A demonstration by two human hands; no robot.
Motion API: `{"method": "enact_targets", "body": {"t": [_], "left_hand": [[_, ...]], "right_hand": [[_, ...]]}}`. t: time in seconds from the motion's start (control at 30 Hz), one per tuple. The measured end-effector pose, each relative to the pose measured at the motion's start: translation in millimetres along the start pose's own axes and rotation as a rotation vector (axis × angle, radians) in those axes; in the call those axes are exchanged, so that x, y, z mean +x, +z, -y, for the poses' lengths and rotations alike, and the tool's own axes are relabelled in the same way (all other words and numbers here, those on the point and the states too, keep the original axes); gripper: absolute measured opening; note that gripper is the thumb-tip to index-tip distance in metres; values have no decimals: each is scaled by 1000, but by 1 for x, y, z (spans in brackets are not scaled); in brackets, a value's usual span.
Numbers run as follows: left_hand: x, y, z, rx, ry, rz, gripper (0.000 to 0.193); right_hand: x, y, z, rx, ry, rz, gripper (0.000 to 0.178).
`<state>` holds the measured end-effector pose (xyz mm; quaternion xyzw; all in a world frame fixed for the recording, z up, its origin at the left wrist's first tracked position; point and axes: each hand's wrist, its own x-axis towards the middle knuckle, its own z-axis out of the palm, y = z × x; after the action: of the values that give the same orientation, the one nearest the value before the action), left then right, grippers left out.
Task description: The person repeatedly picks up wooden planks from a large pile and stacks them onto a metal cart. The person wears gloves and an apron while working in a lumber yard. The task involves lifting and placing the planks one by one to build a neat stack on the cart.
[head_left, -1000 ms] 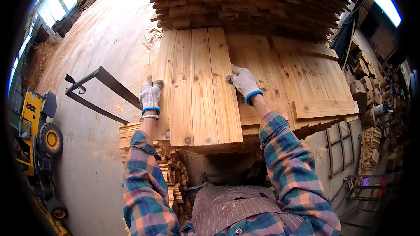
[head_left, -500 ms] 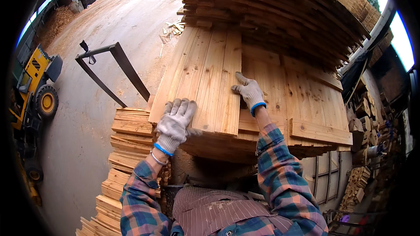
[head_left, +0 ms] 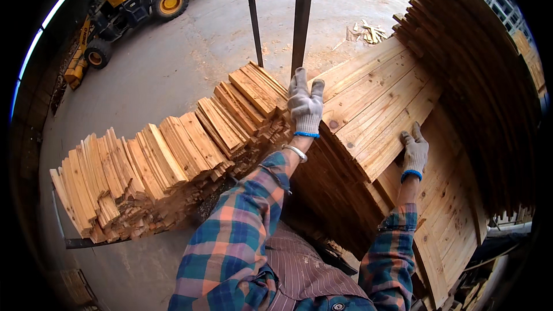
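Several pale wooden boards (head_left: 374, 103) lie side by side as a flat layer on top of a tall stack. My left hand (head_left: 306, 106), in a whitish knit glove with a blue cuff, is upright at the layer's left edge, its fingers stretched and partly spread. At the right edge of the same layer my right hand (head_left: 415, 151), gloved alike, touches the outermost board with fingers extended; its thumb side is partly hidden. Neither hand is wrapped round a board. Right of that hand, a lower layer of boards (head_left: 446, 219) shows, with a loose plank (head_left: 431, 262) across it.
A long row of stacked short planks (head_left: 173, 150) runs off to the left. Behind it rises a dark metal frame (head_left: 300, 34). A high wood stack (head_left: 478, 75) stands at the right. A yellow wheel loader (head_left: 170, 3) is parked far left; wood scraps (head_left: 368, 31) litter the ground.
The view has swung left, bringing more of the plank row and loader in. My left hand has gone from flat on the boards' near left corner to their left edge. My right hand stays at the right edge.
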<state>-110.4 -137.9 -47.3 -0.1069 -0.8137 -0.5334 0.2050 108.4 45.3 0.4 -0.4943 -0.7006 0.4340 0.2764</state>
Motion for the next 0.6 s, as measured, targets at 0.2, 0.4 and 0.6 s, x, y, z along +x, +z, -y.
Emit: {"method": "enact_targets", "body": {"t": [0.2, 0.4, 0.6], "left_hand": [[-7, 10, -15, -323, -216, -54, 39], [8, -19, -24, -49, -240, 336, 71], [5, -143, 96, -169, -127, 425, 93]], "right_hand": [[19, -14, -37, 174, -47, 90, 57], [33, -20, -47, 321, -44, 245, 55], [75, -23, -28, -534, -304, 320, 56]]}}
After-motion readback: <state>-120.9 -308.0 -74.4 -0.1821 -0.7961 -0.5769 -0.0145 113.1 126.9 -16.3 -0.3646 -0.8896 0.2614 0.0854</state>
